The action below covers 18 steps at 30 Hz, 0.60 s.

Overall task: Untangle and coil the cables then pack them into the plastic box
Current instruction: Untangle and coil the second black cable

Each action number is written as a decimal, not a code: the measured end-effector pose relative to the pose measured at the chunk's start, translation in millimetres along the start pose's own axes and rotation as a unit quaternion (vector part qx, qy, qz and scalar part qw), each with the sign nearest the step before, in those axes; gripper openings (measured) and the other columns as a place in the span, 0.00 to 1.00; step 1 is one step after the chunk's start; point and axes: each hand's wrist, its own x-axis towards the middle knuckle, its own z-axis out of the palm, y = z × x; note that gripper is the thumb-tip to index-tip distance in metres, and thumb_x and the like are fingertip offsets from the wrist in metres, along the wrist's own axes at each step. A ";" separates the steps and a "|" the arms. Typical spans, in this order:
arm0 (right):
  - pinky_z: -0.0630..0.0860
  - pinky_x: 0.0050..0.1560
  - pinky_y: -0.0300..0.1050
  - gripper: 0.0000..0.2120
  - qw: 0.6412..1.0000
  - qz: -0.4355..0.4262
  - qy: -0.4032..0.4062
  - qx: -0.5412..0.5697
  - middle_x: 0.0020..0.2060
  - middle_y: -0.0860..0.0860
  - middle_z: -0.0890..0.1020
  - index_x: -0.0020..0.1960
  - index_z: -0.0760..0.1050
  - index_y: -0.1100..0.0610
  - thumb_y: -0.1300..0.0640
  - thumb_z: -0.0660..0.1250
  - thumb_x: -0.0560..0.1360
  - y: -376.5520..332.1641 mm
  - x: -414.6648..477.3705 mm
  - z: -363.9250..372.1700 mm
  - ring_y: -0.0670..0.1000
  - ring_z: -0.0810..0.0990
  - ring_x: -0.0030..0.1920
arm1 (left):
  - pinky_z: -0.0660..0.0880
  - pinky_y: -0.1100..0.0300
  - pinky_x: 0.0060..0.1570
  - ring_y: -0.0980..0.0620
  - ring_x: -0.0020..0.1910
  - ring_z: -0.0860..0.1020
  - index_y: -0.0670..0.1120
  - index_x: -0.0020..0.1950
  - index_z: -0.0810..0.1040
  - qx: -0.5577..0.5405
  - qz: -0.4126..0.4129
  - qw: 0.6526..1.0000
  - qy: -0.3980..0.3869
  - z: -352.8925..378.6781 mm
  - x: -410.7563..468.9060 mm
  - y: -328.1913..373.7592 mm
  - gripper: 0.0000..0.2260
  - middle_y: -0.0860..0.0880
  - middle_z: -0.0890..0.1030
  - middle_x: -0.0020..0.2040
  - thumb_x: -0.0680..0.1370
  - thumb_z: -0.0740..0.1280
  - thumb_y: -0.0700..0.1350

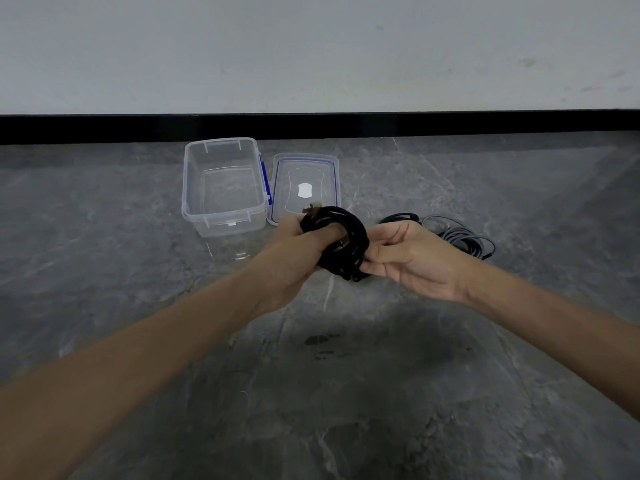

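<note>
Grip: left hand (304, 244) clenches coiled black cable (351, 237), keeping the loops gathered | right hand (412, 261) pinches the coil's outer edge, steadying it | clear plastic box (221, 212) open, empty, just beyond on floor, ready | loose grey cable (464, 237) lies right, unpacked

black cable (350, 237): tight coil, off the floor, gripped by left hand (294, 252), right hand (415, 259) pinching its edge
grey cable (465, 239): loose coil on floor, right of lid
box (225, 216): clear, open, upright
lid (304, 168): flat, just right of box
</note>
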 end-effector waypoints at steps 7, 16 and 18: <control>0.81 0.41 0.37 0.06 0.999 0.029 0.021 0.001 0.36 0.52 0.85 0.36 0.85 0.57 0.63 0.73 0.60 6.5 -1.6 3.7 0.46 0.84 0.37 | 0.77 0.56 0.58 0.51 0.52 0.82 0.47 0.48 0.78 0.033 -0.020 0.999 0.000 2.4 0.4 2.9 0.08 0.47 0.84 0.48 0.80 0.62 0.37; 0.81 0.37 0.38 0.08 0.997 0.068 0.026 0.019 0.33 0.54 0.83 0.36 0.84 0.57 0.65 0.67 0.66 12.3 0.0 -4.8 0.47 0.83 0.34 | 0.76 0.53 0.59 0.44 0.53 0.79 0.36 0.58 0.77 0.053 -0.035 0.998 -0.005 2.8 4.2 11.0 0.09 0.36 0.80 0.57 0.80 0.63 0.38; 0.81 0.36 0.38 0.07 0.996 0.062 0.054 0.034 0.34 0.54 0.83 0.37 0.83 0.58 0.63 0.66 0.68 9.4 -0.4 -15.0 0.47 0.83 0.34 | 0.77 0.53 0.57 0.42 0.52 0.79 0.40 0.49 0.79 0.058 -0.053 0.997 -0.003 -1.1 6.2 8.0 0.05 0.37 0.81 0.49 0.80 0.64 0.39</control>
